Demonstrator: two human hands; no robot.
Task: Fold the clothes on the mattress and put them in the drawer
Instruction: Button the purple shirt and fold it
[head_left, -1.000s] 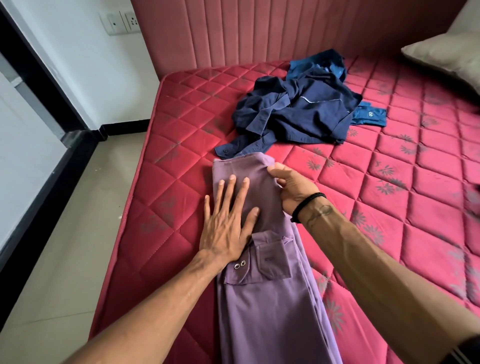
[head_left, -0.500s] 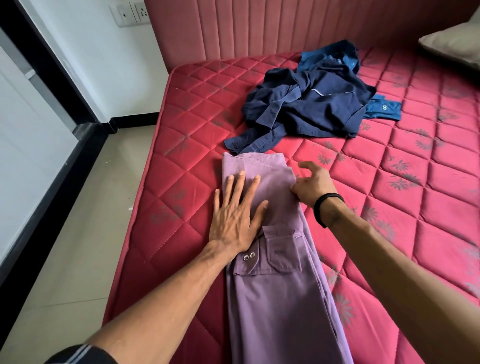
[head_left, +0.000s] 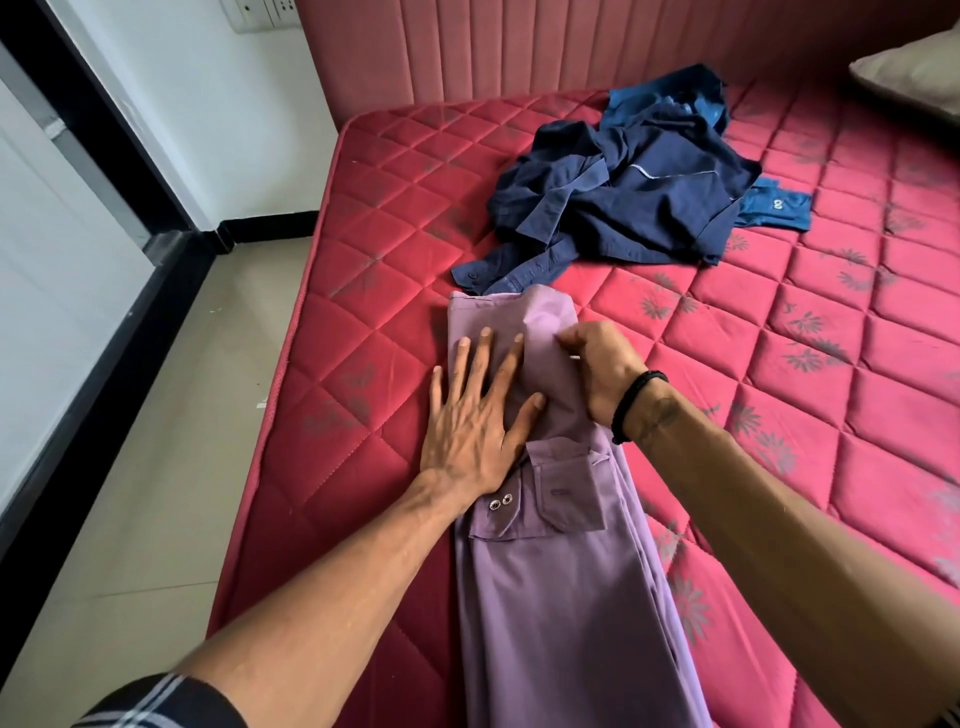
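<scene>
A person's two bare arms reach over a red quilted mattress (head_left: 363, 291) where a purple garment (head_left: 566, 597) lies folded into a long narrow strip — its near end runs out of the bottom of the frame, so its full length cannot be seen. The strip's long axis runs from the person toward the padded headboard (head_left: 519, 47), its far end pointing at a crumpled pile of dark blue clothes (head_left: 623, 202) and touching or just short of a dangling cuff; which of the two is hard to tell. How many garments make up that pile cannot be made out, and a lighter blue piece (head_left: 774, 210) sticks out from under its right side.

The left hand (head_left: 475, 415) lies flat on the garment's left half, fingers straight and spread, pressing the cloth down. The right hand (head_left: 597, 371), a black band at the wrist, has its fingers curled, pinching the right edge of the fabric — the fingertips themselves are hidden in the fold. A pillow (head_left: 914, 67) is cut off at the top right corner.
</scene>
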